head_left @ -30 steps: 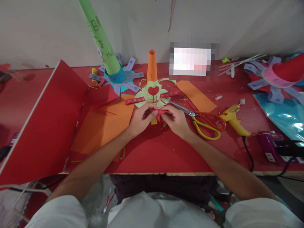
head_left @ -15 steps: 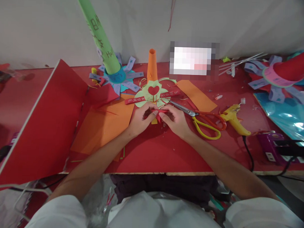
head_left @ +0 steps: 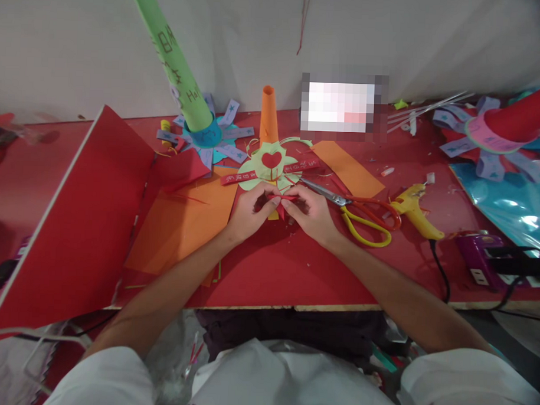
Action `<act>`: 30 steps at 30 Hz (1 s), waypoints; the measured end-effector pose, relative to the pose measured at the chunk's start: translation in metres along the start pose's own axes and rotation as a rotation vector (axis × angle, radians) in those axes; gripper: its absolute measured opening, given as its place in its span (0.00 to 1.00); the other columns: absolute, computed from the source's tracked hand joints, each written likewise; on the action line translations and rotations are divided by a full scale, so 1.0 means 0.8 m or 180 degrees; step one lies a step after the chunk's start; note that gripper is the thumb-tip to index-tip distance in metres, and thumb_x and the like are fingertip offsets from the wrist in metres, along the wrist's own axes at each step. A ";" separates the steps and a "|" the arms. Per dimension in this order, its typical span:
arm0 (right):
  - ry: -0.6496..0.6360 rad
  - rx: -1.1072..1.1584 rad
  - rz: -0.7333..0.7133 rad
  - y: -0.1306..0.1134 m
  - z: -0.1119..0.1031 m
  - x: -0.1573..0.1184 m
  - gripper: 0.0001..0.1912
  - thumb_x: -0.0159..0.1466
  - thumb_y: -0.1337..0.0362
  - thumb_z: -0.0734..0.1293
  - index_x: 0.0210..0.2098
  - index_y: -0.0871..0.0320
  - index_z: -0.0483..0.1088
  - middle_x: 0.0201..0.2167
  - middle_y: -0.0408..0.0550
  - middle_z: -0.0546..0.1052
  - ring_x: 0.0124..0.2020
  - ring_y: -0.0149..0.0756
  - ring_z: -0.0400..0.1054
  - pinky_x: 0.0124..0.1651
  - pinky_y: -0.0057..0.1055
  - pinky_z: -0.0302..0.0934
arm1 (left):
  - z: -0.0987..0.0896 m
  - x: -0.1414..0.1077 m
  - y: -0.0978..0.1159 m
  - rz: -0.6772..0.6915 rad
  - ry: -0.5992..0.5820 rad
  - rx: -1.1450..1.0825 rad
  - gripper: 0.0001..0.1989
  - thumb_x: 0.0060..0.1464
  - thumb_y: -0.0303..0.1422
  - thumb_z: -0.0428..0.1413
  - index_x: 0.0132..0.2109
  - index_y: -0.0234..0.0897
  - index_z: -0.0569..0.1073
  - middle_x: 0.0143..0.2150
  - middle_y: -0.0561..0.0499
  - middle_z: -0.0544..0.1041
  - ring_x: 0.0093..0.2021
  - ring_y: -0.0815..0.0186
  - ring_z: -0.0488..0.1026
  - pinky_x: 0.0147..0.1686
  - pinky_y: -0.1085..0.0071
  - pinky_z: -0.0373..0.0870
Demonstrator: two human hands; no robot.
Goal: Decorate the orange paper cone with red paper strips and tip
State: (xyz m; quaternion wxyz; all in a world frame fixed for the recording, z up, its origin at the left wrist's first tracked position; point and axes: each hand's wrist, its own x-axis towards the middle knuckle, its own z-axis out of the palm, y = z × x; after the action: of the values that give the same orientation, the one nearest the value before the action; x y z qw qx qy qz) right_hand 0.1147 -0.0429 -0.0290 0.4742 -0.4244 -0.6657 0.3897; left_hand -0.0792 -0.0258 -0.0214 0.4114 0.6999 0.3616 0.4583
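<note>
My left hand and my right hand meet at the middle of the table, thumb tips nearly together. Both pinch a small red paper piece, which looks like a bow or ribbon; fingers hide much of it. Just beyond lies a pale green paper flower with a red heart and an orange paper cone standing behind it. Red strips with white writing stick out from its sides. A bit of yellow paper shows beneath my fingers. Scissors lie beside my right hand.
Orange paper sheets lie left, beside an upright red board. A green paper tube leans at the back. To the right are a yellow glue gun, a purple power strip and a blue plastic-wrapped pack.
My hands stay at the same place, with the red paper between the fingertips shifting only slightly. The view has moved a touch; nothing else differs.
</note>
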 end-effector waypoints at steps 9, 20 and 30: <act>-0.0061 0.0013 0.0178 0.000 0.000 -0.001 0.12 0.70 0.52 0.70 0.43 0.54 0.74 0.40 0.48 0.81 0.40 0.41 0.76 0.40 0.36 0.69 | 0.000 -0.001 -0.002 0.0031 -0.0003 0.0014 0.20 0.69 0.52 0.59 0.45 0.38 0.76 0.37 0.51 0.76 0.33 0.69 0.72 0.35 0.71 0.70; -0.0106 0.0175 0.0166 -0.003 -0.001 0.000 0.13 0.72 0.50 0.68 0.43 0.53 0.73 0.35 0.44 0.76 0.31 0.35 0.69 0.33 0.33 0.65 | -0.001 -0.003 0.000 0.0282 -0.0013 0.0269 0.20 0.71 0.51 0.57 0.49 0.37 0.77 0.41 0.49 0.81 0.36 0.67 0.75 0.37 0.72 0.73; -0.0224 0.0490 0.0424 -0.015 -0.002 -0.001 0.22 0.74 0.39 0.64 0.42 0.51 0.71 0.28 0.40 0.71 0.24 0.34 0.70 0.29 0.34 0.65 | -0.002 -0.003 0.001 0.0281 0.0021 0.0357 0.19 0.71 0.50 0.57 0.47 0.37 0.79 0.41 0.48 0.81 0.35 0.67 0.75 0.37 0.71 0.72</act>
State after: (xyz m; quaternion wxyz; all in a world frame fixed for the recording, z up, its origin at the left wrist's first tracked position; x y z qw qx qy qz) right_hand 0.1139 -0.0475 -0.0175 0.4547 -0.4161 -0.6204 0.4850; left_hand -0.0814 -0.0278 -0.0208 0.3497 0.7357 0.3568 0.4573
